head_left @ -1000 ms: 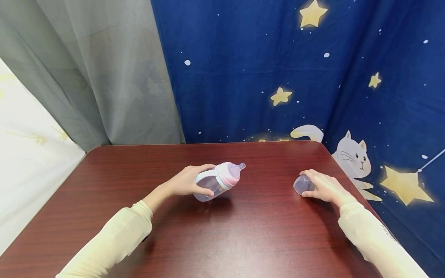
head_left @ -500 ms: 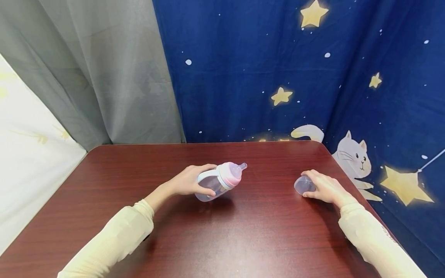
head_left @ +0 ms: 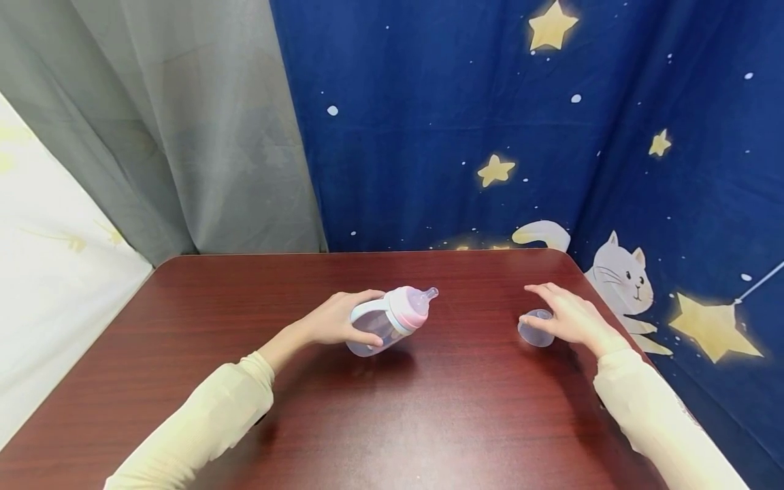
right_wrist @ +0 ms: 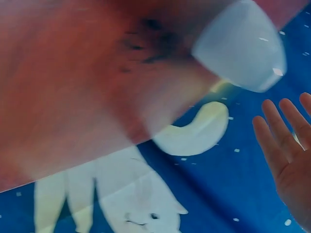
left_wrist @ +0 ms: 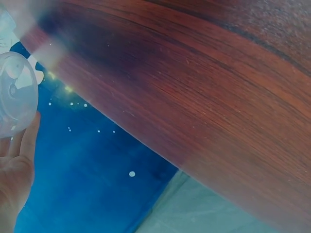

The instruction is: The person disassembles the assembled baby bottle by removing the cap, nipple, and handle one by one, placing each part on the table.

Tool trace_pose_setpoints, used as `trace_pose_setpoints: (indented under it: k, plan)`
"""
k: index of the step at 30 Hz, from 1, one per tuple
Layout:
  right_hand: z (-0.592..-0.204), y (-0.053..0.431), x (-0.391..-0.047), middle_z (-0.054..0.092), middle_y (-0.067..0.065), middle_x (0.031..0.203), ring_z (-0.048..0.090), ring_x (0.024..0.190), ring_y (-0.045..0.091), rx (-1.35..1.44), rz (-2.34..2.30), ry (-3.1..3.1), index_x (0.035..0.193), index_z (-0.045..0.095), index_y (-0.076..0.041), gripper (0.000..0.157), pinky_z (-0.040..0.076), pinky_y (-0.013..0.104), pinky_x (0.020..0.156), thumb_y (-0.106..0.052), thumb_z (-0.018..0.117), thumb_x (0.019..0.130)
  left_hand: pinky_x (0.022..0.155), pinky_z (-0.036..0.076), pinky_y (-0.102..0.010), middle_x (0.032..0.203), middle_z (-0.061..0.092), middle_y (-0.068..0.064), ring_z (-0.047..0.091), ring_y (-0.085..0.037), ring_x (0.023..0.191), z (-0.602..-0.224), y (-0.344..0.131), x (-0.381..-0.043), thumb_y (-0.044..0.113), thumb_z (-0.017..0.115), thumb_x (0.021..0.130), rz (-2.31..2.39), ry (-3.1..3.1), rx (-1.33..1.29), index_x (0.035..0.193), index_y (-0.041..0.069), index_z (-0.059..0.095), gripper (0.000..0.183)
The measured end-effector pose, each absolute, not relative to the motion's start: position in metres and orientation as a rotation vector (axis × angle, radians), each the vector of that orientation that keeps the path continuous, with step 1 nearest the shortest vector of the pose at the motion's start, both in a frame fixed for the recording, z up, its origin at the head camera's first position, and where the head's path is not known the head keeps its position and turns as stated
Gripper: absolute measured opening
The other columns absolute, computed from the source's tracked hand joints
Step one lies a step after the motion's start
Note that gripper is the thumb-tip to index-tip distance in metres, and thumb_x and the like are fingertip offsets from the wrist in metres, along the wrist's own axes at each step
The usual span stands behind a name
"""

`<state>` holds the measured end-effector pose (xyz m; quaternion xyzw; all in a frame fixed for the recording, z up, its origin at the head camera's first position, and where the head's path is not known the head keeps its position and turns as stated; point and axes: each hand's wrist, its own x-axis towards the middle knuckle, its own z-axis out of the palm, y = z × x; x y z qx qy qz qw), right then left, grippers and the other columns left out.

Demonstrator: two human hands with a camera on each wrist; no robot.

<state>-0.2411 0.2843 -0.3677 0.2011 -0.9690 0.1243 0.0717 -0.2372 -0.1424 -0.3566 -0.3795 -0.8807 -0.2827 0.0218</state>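
Observation:
My left hand (head_left: 333, 320) grips a baby bottle (head_left: 409, 309), its fingers and thumb around the clear body beside the white handle. The bottle tilts, its clear teat and pink-and-white collar pointing up to the right. In the left wrist view only the round clear base (left_wrist: 17, 92) of the bottle shows, above the fingers of that hand. At the right, a clear plastic cap (head_left: 536, 333) stands on the table. My right hand (head_left: 571, 316) is spread beside it; in the right wrist view its straight fingers are apart from the cap (right_wrist: 243, 48).
A dark red-brown wooden table (head_left: 429, 415) lies under both hands. Behind it hang a grey curtain (head_left: 226, 136) and a blue curtain (head_left: 416, 136) with stars and a white cat. White cloth (head_left: 55, 272) hangs at the left.
My right hand has let go of the clear cap; its fingers have straightened and lifted off, and the cap stays on the table. My left hand and the bottle have hardly moved.

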Motion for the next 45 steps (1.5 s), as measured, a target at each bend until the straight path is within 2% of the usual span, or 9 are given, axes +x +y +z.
trace_pose_setpoints:
  k: [6,17,33,45]
  plan:
    - [-0.349,0.267,-0.243,0.046,0.018,0.123,0.041,0.112,0.033,0.618,0.388,-2.871,0.126,0.046,-0.01,0.065,0.033,0.056,0.082,-0.056,0.051,0.08,0.065,0.044,-0.025,0.098,0.057,0.005,0.052,-0.007,0.079,-0.357,-0.139,-0.236,0.056,0.07,0.063,-0.887,-2.725,-1.204,0.123,0.014,0.048,0.077]
    - [-0.327,0.24,-0.244,0.049,0.014,0.121,0.042,0.112,0.031,0.714,0.394,-2.751,0.123,0.05,-0.011,0.054,0.034,0.051,0.085,-0.048,0.053,0.083,0.066,0.043,-0.024,0.098,0.057,0.006,0.052,-0.006,0.08,-0.359,-0.136,-0.236,0.058,0.068,0.062,-0.849,-2.726,-1.214,0.122,0.014,0.048,0.077]
    - [-0.294,0.183,-0.237,0.053,0.005,0.119,0.049,0.106,0.021,0.899,0.454,-2.622,0.123,0.051,-0.016,0.051,0.037,0.042,0.086,-0.049,0.05,0.084,0.066,0.043,-0.024,0.098,0.057,0.006,0.052,-0.006,0.079,-0.357,-0.131,-0.237,0.057,0.069,0.062,-0.835,-2.721,-1.228,0.123,0.014,0.048,0.077]
    - [-0.29,0.156,-0.233,0.053,0.001,0.118,0.049,0.106,0.017,1.033,0.466,-2.583,0.123,0.052,-0.017,0.05,0.037,0.039,0.087,-0.049,0.049,0.085,0.065,0.043,-0.023,0.097,0.057,0.007,0.052,-0.005,0.078,-0.358,-0.125,-0.239,0.06,0.068,0.062,-0.819,-2.727,-1.25,0.123,0.016,0.048,0.078]
